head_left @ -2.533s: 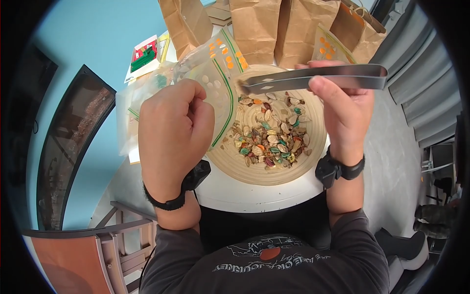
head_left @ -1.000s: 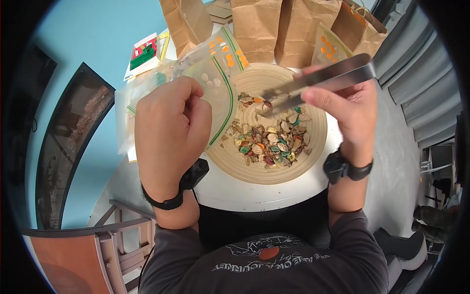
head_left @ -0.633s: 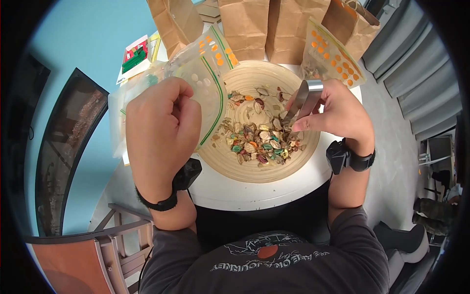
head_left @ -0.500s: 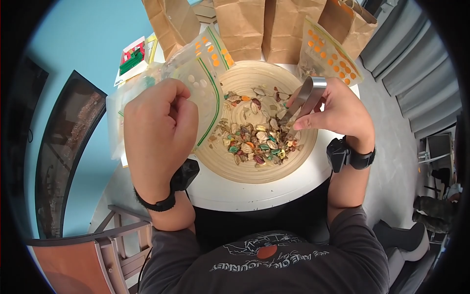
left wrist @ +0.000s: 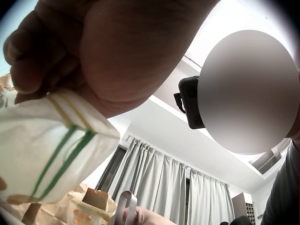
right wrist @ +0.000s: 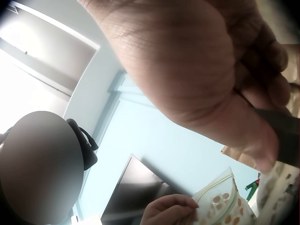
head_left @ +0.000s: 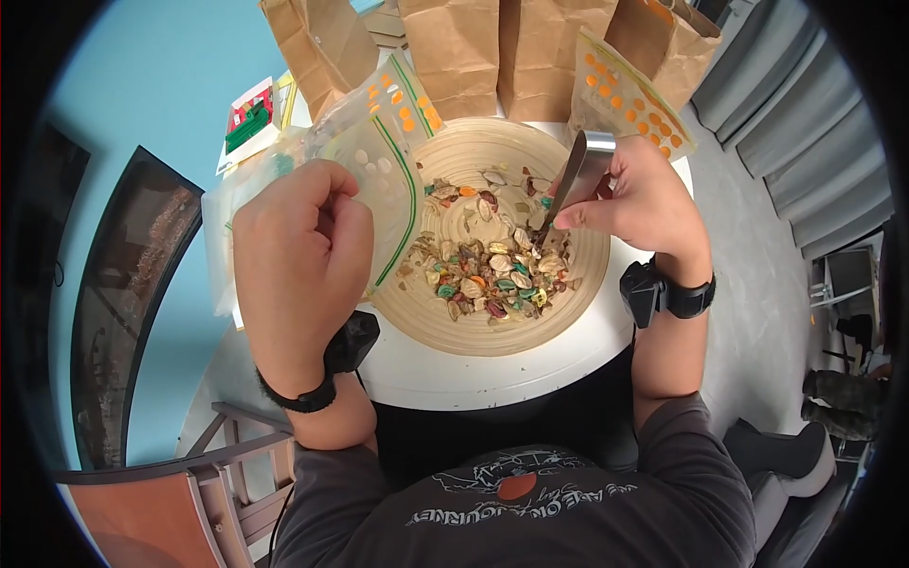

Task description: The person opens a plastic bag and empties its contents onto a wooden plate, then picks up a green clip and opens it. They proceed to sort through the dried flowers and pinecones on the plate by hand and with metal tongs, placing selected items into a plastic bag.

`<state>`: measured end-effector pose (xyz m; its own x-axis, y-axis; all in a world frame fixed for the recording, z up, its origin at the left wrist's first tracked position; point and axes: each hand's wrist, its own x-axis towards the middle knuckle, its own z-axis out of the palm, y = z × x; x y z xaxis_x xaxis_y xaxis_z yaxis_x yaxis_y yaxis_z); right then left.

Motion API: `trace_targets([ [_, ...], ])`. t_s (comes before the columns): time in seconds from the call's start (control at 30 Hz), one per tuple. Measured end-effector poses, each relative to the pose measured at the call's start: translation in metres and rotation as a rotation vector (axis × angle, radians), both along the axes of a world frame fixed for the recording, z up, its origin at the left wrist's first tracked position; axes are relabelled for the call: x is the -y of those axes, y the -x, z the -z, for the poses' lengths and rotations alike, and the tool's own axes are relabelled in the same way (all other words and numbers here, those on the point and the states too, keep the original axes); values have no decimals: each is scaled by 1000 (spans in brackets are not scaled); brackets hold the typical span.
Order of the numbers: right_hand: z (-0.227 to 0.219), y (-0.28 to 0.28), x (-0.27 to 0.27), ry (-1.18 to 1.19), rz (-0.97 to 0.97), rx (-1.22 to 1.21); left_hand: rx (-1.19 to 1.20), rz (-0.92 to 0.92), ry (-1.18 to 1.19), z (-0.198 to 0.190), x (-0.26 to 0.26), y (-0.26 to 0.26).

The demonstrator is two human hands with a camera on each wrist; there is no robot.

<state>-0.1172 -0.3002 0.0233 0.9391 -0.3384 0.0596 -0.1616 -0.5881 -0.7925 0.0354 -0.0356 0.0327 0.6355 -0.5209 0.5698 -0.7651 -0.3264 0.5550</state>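
Observation:
The left hand (head_left: 298,265) grips the edge of a clear zip bag (head_left: 393,204) with a green seal, held over the left side of a round wooden plate (head_left: 445,336). In the left wrist view the bag (left wrist: 56,145) hangs from curled fingers. The right hand (head_left: 649,204) pinches metal tongs (head_left: 579,175), whose tips point down into a pile of dried petals and shells (head_left: 502,279) on the plate; the tips are partly hidden there. The right wrist view shows the right thumb pressing on the dark tongs (right wrist: 288,136).
Several brown paper bags (head_left: 450,57) stand behind the plate. Another zip bag with orange dots (head_left: 630,99) leans at the back right. A red and green item (head_left: 248,123) lies at the back left. The white table edge (head_left: 473,393) is near the body.
The tongs have swung from nearly level above the plate to pointing down into the pile. The right hand has lowered and turned. The left hand still grips its bag.

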Motion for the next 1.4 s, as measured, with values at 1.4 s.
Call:
trace_targets([
  [1.4,5,0,-3,77,-40,5,8,16,13,0,-2,-1],
])
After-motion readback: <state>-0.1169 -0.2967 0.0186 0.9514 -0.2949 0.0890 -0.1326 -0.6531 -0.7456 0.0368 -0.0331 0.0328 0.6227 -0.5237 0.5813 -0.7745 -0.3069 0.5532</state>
